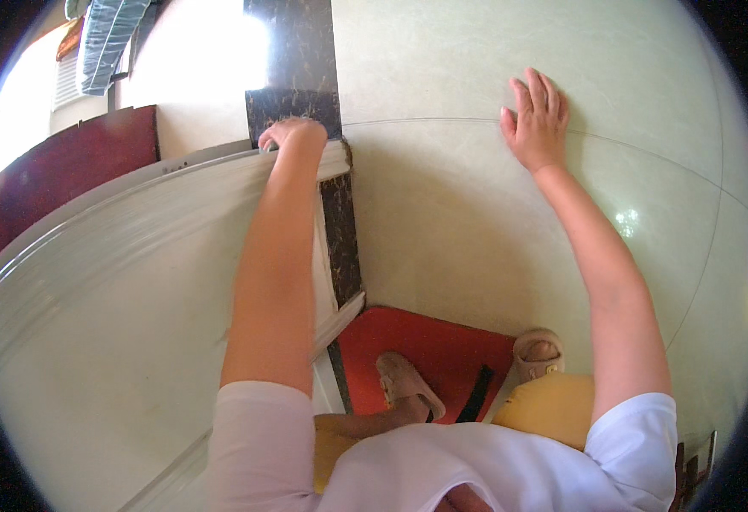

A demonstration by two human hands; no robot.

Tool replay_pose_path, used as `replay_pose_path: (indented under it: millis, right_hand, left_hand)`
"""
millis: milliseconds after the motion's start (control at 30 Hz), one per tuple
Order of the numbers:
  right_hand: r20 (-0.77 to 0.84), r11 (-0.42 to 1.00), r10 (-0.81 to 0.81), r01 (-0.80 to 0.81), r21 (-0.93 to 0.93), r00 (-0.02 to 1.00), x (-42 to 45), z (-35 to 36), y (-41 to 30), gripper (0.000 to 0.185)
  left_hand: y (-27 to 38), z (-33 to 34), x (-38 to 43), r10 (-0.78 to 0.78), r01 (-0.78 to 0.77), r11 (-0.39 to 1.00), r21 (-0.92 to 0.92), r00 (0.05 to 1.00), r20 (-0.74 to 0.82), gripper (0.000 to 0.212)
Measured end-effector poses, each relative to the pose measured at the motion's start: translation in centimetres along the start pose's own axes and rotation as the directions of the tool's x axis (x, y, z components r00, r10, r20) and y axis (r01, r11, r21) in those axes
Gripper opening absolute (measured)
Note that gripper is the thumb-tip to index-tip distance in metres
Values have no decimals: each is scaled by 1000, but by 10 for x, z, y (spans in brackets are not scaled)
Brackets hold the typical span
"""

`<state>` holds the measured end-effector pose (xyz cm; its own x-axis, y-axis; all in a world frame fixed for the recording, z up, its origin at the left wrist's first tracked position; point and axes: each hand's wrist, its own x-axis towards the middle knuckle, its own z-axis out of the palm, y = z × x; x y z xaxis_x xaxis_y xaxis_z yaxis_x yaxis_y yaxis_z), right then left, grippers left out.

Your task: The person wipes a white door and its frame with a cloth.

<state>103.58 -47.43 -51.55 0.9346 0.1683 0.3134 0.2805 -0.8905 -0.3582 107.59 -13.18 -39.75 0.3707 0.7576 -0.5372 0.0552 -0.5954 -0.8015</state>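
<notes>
My left hand (294,131) reaches ahead to the end of a white door (156,243), its fingers curled around a small shiny part there. That part is mostly covered by the hand, so its shape cannot be told. The door looks streaked with motion blur. Over the pale tiled floor (438,192), to the right, my right hand (537,125) is held with its fingers spread and nothing in it.
A dark marble-patterned threshold strip (297,57) runs ahead of the door. Below lies a red mat (412,326) with a sandalled foot on it; the other sandal (538,355) is beside its right edge. A dark red panel (73,153) and hanging blue cloth (108,45) appear upper left.
</notes>
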Motion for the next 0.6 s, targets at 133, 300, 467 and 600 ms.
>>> replay_pose_path:
  millis: [133, 300, 467, 600]
  right_hand:
    - [13, 1000, -4, 4, -17, 1000, 2, -2, 3, 47]
    - [31, 1000, -15, 16, -22, 999, 3, -5, 1, 48]
    - [38, 998, -2, 4, -58, 999, 2, -4, -1, 49]
    - [55, 999, 30, -28, -44, 998, 0, -6, -4, 48]
  left_hand:
    - [13, 1, 10, 67, -63, 997, -35, 990, 127, 51]
    - [21, 13, 51, 228, -214, 967, -139, 969, 95, 45]
    - [18, 12, 42, 345, -363, 924, -120, 927, -143, 31]
    - [22, 1, 2, 391, -414, 905, -98, 900, -191, 32]
